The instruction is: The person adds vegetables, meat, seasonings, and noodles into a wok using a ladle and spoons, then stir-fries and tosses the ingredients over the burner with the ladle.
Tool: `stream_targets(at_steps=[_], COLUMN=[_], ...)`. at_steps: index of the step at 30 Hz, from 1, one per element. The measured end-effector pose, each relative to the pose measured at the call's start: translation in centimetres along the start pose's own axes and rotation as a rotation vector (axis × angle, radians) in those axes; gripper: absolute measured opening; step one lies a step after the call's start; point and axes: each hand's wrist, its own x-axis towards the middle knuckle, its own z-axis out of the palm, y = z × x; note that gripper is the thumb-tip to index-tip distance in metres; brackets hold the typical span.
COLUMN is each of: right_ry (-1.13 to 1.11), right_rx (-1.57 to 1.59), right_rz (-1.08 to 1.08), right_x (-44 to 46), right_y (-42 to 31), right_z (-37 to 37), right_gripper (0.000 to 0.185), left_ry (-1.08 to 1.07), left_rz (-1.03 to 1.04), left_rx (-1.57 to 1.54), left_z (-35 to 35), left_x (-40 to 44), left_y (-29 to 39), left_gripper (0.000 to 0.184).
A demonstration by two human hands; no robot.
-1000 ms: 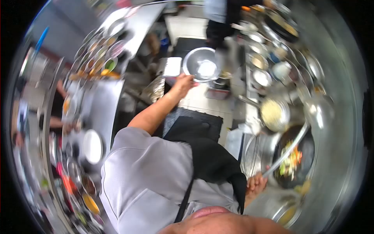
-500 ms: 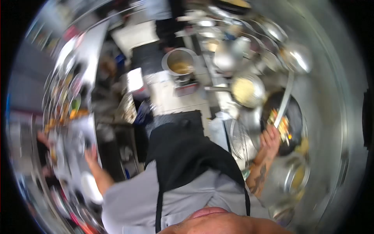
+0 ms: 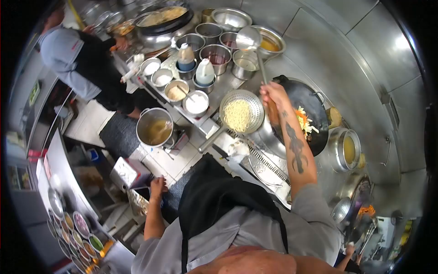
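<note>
Noodles [image 3: 237, 116] in the strainer [image 3: 257, 108], left of the wok [image 3: 310, 98]

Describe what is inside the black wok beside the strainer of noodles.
The black wok holds orange and pale shreds of food. The right forearm crosses in front of it, so whatever lies behind the arm cannot be seen.

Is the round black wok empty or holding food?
Holding food: orange and pale pieces lie inside the round black wok, partly hidden by the right forearm.
</note>
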Motion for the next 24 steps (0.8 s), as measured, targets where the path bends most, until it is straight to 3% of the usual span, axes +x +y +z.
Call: stream_targets(at_steps=[2, 5, 7, 11, 14, 18, 20, 22, 24], right_ry=[0.106, 0.22, 0.273, 0.351, 0.29, 0.012, -0.076, -0.145, -0.227], right_rx=[-0.216, -0.474, -0.596, -0.737, -0.621, -0.032, 0.335, 0.562, 0.749], right_rz=[-0.018, -0.042, -0.036, 0.081, 0.11, 0.351, 0.334, 0.287, 0.252], right_x=[6.4, 14.1, 19.1, 23.0, 21.4, 23.9, 23.1, 20.7, 19.3], right_y=[-0.5, -1.3, -0.7, -1.0, -3.0, -2.9, -3.3, -4.5, -5.0], right_z=[1.2, 2.8, 2.8, 5.1, 6.9, 4.1, 3.1, 2.9, 1.3], right_gripper=[0.005, 0.009, 0.012, 0.014, 0.013, 0.009, 0.008, 0.011, 0.025], left_ry=[-0.128, -0.248, -0.076, -0.023, 0.013, -0.012, -0.034, -0.02, -0.007], left_rz=[-0.071, -0.286, -0.444, -0.633, -0.734, -0.803, -0.739, -0.527, -0.444], left_rx=[0.083, 0.073, 0.147, 0.185, 0.267, 0.328, 0.256, -0.092, 0.051], left_z=[1.0, -1.5, -2.9, -10.1, -13.0, -13.1, -12.1, -10.6, -7.2], left_x=[1.8, 4.0, 1.6, -0.2, -0.5, 1.7, 3.5, 5.7, 6.9], left_y=[0.4, -4.1, -2.4, -6.8, -7.8, -7.3, -7.1, -7.6, -3.5], left_gripper=[0.029, 0.028, 0.026, 0.022, 0.022, 0.022, 0.023, 0.023, 0.023])
